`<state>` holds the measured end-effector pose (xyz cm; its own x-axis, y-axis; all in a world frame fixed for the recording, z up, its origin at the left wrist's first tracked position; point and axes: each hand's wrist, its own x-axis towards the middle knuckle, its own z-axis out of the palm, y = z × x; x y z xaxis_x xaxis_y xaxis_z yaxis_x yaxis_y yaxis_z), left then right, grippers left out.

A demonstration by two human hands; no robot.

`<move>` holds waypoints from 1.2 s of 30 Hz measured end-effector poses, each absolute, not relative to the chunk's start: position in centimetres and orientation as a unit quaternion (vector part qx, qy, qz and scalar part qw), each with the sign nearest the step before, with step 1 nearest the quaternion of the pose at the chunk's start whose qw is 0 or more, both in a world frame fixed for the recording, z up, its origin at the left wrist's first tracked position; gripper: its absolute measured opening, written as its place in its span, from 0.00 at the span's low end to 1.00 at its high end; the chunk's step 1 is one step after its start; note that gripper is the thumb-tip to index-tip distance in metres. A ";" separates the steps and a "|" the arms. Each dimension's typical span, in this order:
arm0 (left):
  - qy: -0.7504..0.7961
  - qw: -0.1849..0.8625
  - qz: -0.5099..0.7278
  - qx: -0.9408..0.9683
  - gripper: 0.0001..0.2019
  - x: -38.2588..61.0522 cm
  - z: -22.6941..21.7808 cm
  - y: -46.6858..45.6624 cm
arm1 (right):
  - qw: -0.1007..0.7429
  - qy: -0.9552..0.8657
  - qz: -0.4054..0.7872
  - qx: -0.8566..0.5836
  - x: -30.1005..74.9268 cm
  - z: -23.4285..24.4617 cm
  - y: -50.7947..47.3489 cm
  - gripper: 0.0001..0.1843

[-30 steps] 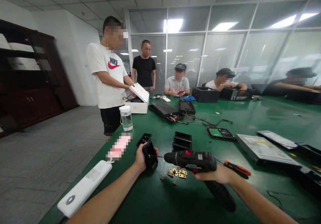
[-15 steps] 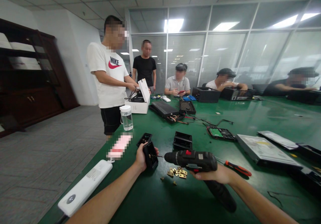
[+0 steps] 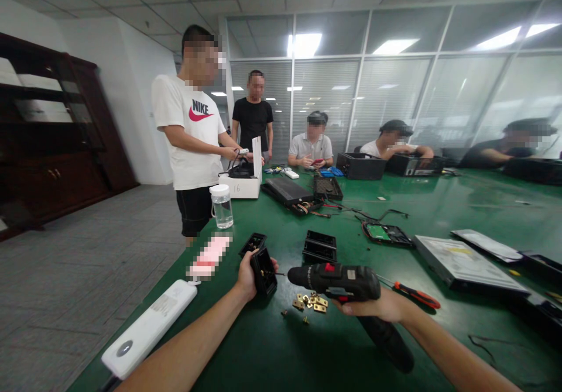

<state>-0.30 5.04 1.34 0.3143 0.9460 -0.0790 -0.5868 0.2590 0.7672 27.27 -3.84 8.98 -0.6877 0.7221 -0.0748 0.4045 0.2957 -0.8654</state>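
My left hand (image 3: 248, 276) is closed around a small black plastic housing (image 3: 266, 272) with brass-coloured parts inside, tilted up off the table. In my right hand (image 3: 373, 304) is a black cordless drill (image 3: 336, 279), held by its grip and pointing left. The thin bit (image 3: 280, 274) reaches to the housing; its exact contact point is too small to tell. Below the drill's chuck lies a small heap of brass plates (image 3: 311, 302), with a loose brass screw (image 3: 306, 320) nearer me. Similar black housings (image 3: 319, 246) rest behind the drill, and another (image 3: 253, 244) lies behind my left hand.
A white power strip (image 3: 151, 327) and a water bottle (image 3: 223, 206) line the left table edge. An orange-black screwdriver (image 3: 417, 294) and a metal drive (image 3: 468, 263) lie right. Across the table, a standing person (image 3: 188, 129) handles a white box (image 3: 240, 188); several others sit working.
My hands, the drill and the black housing stay almost still. Across the table, the standing person's hand has risen slightly and the white box's flap stands more upright.
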 end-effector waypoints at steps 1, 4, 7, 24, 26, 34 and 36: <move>0.277 0.743 0.516 0.325 0.23 -0.3 1.3 5.0 | 0.166 -0.787 0.474 -0.358 27.3 8.9 -3.8 0.16; 0.276 0.741 0.519 0.325 0.23 -0.3 1.4 5.0 | 0.158 -0.789 0.471 -0.361 27.4 8.8 -3.7 0.17; 0.282 0.741 0.522 0.315 0.22 -0.2 1.7 4.9 | 0.157 -0.792 0.464 -0.365 27.4 8.9 -3.7 0.17; 0.278 0.749 0.525 0.294 0.21 -0.1 1.7 4.9 | 0.155 -0.784 0.470 -0.374 27.4 8.9 -3.7 0.17; 0.278 0.748 0.524 0.297 0.21 -0.1 1.6 5.0 | 0.156 -0.782 0.473 -0.375 27.4 8.8 -3.7 0.17; 0.286 0.748 0.530 0.280 0.20 0.1 2.3 4.5 | 0.170 -0.774 0.485 -0.369 27.4 8.7 -3.8 0.17; 0.287 0.748 0.529 0.279 0.20 0.2 2.3 4.4 | 0.166 -0.776 0.483 -0.370 27.4 8.8 -3.8 0.17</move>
<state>0.15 4.43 2.32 0.2751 0.9518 -0.1354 -0.6314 0.2850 0.7212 27.38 -3.81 8.77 -0.6702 0.7355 -0.0995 0.4140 0.2592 -0.8726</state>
